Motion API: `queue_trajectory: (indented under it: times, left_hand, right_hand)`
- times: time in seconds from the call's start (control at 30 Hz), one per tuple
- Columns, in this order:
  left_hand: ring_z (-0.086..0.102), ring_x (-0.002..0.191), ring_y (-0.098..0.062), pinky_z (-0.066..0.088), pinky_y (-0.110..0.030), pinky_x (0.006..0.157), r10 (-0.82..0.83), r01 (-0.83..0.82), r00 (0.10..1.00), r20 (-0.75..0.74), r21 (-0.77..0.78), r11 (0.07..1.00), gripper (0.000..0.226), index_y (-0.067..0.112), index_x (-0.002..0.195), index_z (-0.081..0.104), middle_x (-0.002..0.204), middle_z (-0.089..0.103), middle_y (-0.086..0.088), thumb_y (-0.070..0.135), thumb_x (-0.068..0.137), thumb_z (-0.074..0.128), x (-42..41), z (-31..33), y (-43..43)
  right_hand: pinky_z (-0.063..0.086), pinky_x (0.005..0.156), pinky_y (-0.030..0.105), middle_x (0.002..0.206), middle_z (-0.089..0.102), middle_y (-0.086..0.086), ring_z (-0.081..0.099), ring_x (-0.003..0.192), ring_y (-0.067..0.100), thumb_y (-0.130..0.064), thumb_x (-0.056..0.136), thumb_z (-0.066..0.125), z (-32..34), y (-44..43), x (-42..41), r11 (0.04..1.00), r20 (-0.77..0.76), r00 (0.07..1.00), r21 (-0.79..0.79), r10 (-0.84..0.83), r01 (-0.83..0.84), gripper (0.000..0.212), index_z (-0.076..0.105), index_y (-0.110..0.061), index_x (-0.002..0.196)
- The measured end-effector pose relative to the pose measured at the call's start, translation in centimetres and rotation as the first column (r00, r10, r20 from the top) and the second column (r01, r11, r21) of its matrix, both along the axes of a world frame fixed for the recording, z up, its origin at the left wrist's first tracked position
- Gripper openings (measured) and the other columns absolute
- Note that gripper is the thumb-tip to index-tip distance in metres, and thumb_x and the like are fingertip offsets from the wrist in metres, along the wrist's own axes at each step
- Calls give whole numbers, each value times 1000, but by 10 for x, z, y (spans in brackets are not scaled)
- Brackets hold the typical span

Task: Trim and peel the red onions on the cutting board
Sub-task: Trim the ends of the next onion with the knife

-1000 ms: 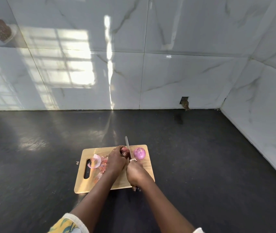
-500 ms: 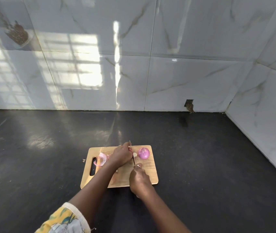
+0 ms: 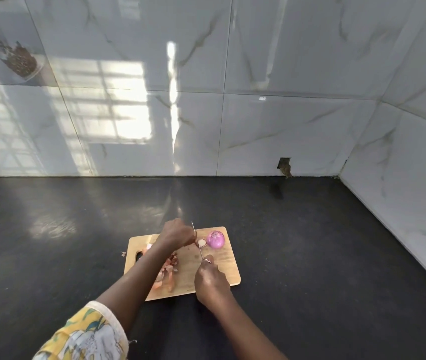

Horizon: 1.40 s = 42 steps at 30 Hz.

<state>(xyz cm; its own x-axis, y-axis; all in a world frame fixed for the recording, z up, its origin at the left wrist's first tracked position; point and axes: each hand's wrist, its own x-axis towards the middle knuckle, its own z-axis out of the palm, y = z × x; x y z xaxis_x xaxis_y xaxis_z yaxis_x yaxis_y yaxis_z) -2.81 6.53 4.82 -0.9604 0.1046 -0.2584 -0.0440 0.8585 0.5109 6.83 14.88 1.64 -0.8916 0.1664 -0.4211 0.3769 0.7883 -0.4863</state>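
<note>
The left hand [image 3: 176,233] curls down over a red onion [image 3: 195,241], mostly hidden beneath its fingers, on the wooden cutting board [image 3: 223,271]. The right hand [image 3: 210,280] grips the handle of a knife [image 3: 201,252], whose blade runs just right of that onion. A peeled onion [image 3: 215,239] sits near the board's far right corner beside a small cut-off end [image 3: 201,242], and loose skins [image 3: 167,272] lie by the left forearm.

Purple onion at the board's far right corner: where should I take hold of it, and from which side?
Probably across its rounded middle, from above and its right. The purple onion lies free on the cutting board, smooth and round, so a wide pinch seems steadier. The knife and the left hand gripping a second onion crowd its left side.
</note>
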Motion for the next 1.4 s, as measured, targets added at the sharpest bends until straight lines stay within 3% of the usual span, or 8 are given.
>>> queue_trajectory:
  times: [0.1,0.23,0.4,0.53,0.7,0.93,1.27,1.4]
  left_hand:
    - [60,98,-36,48,-35,79,165,-158,986,-19,202,967,28,-2,90,66,102,66,-22,16,74,51,-11,11,-9]
    - [56,72,-16,49,-21,59,208,-273,962,177,632,726,40,-2,123,48,86,61,-9,10,86,54,-14,3,-15]
    - [54,73,-14,46,-19,63,179,-301,954,242,725,620,29,0,114,52,94,58,-11,-2,85,59,-5,-26,-14]
    - [60,85,-18,50,-22,70,162,-300,953,258,700,649,26,11,106,53,106,61,-13,-3,85,58,6,-37,-14]
    - [53,102,-23,39,-27,81,0,13,999,-39,320,947,37,25,124,49,114,54,-7,11,89,51,16,-43,-14]
    - [52,108,-23,37,-24,87,-21,47,991,-134,193,980,43,14,118,50,119,58,-6,10,78,66,25,-42,-19]
    - [47,119,-25,32,-25,95,-28,60,979,-200,158,986,35,6,123,54,129,53,-11,16,90,53,33,-37,-14]
    - [52,114,-24,34,-20,89,45,-7,980,-192,192,981,33,7,122,56,125,56,-9,10,89,54,34,-37,-14]
  right_hand:
    - [43,93,36,129,55,11,53,121,31,1,94,32,-4,-2,-1,999,-5,1000,38,11,-11,37,30,-7,130]
    - [43,93,36,129,54,12,53,120,32,4,92,34,-5,0,-1,1000,1,1000,18,14,-14,39,31,-6,130]
    - [48,89,41,128,52,16,53,116,36,-1,92,26,0,8,-2,997,5,1000,-82,-9,10,37,35,-6,128]
    - [54,79,46,117,55,13,60,102,33,-22,98,28,-1,12,-3,983,-16,997,-170,-72,68,23,42,-11,112]
    - [51,55,33,102,55,12,60,70,31,-26,96,33,3,12,-3,973,-74,992,-214,-103,85,16,40,-11,96]
    - [35,34,23,100,60,14,53,57,22,-27,95,37,6,11,-7,967,-92,990,-242,-103,78,18,43,-10,95]
    - [40,39,26,105,60,15,56,61,23,-35,100,34,4,10,-6,965,-89,993,-259,-71,46,28,46,-9,99]
    - [52,75,41,116,57,19,60,97,35,-29,101,32,2,6,-5,972,-103,994,-236,-26,1,32,46,-3,111]
